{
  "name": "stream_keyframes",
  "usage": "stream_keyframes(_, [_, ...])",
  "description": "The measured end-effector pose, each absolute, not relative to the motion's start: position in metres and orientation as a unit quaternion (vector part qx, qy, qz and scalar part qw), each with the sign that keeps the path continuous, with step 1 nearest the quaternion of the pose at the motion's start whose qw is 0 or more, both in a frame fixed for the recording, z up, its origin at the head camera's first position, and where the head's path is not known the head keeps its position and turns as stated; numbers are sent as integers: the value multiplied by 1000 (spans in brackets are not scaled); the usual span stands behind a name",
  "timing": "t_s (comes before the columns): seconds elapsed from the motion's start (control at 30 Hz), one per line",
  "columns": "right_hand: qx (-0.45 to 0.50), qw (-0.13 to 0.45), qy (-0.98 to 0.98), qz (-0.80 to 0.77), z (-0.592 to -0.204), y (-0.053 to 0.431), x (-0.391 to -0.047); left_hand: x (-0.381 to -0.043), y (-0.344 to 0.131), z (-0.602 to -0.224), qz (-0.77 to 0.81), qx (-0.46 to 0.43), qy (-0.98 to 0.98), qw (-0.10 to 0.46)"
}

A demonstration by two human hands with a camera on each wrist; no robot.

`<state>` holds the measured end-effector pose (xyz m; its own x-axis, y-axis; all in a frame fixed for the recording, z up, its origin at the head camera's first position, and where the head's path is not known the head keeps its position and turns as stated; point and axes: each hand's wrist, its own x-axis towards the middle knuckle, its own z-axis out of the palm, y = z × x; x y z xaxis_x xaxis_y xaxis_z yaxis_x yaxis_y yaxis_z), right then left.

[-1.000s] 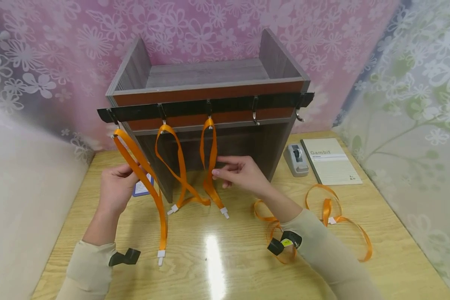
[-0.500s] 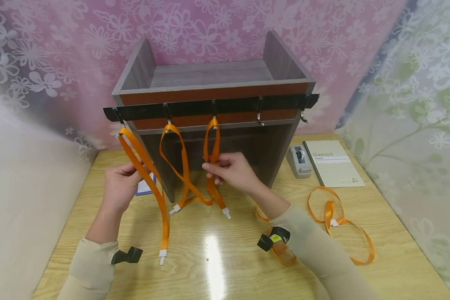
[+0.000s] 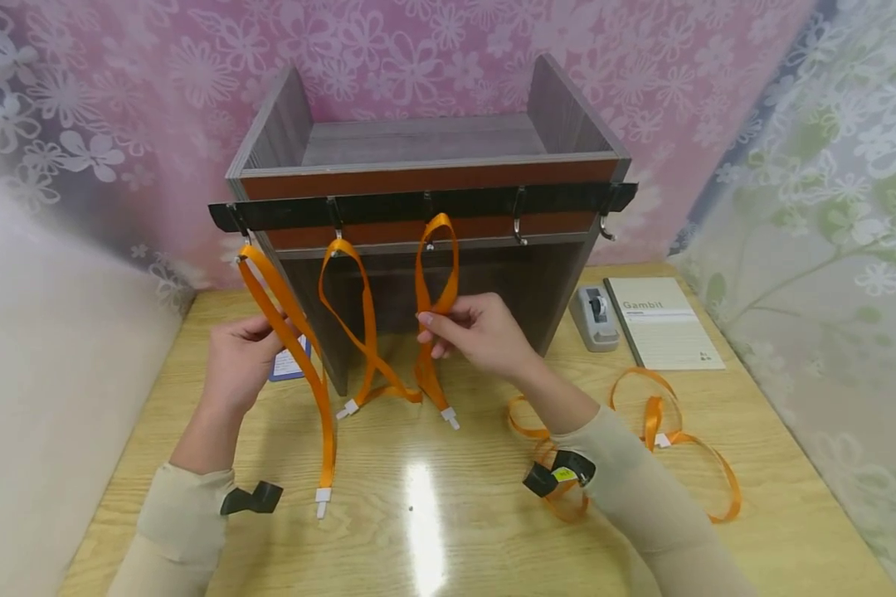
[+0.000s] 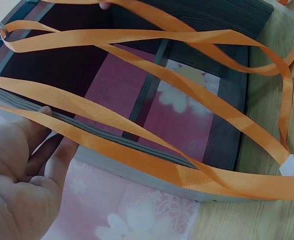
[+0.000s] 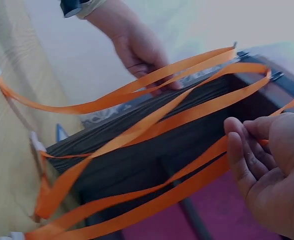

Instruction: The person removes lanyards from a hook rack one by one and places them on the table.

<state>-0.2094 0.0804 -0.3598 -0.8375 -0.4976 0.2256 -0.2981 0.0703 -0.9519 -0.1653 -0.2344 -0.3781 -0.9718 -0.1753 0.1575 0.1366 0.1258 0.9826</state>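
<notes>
- Orange lanyard (image 3: pixel 428 375), third in the row, is at the third hook (image 3: pixel 430 246) of the black rail (image 3: pixel 470 201) along the shelf unit (image 3: pixel 582 124); its long axis runs roughly from twelve o'clock at the loop to six at the white clip (image 3: pixel 449 417).
- Right hand (image 3: pixel 485 336): thumb and fingers are closed in a pinch on the strap below its loop, with hardly any gap between the tips. That pinch is just to the ten o'clock side of the palm, and this hand is clearly the nearer one.
- Key relation, as I judge it: loop against hook. The loop's top stands at about eleven o'clock from the right hand and one o'clock from the hook's tip, which shows inside the loop. Whether strap and metal touch, I cannot tell.
- Left hand (image 3: pixel 239 361), at nine o'clock from the right: fingers partly bent, tips behind the first lanyard (image 3: pixel 328 435). Whether they pinch it or only touch it, I cannot tell.
- Between the hands, the second lanyard (image 3: pixel 369 319) hangs from its own hook, its strands crossing.
- Loose lanyards (image 3: pixel 653 419) lie on the table at about four o'clock from the right hand.
</notes>
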Motion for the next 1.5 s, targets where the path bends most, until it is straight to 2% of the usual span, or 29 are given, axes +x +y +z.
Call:
stream_keyframes(0.5, [-321,69,709,-624,-296,110,-176,-166,-234,-378,-665,12,-738,117])
stream_keyframes(0.83, [-342,72,703,-619,-269,129,-158,-165,-233,-378,-667,21,-737,109])
stream_keyframes(1.13, [-347,107,716,-595,-265,145,-147,-165,-233,-378,-675,12,-728,119])
stream_keyframes(1.33, [-411,108,710,-562,-279,158,-143,-165,-233,-379,-675,10,-728,120])
stream_keyframes(1.5, [-417,129,710,-552,-293,164,-138,-166,-234,-380,-674,8,-729,119])
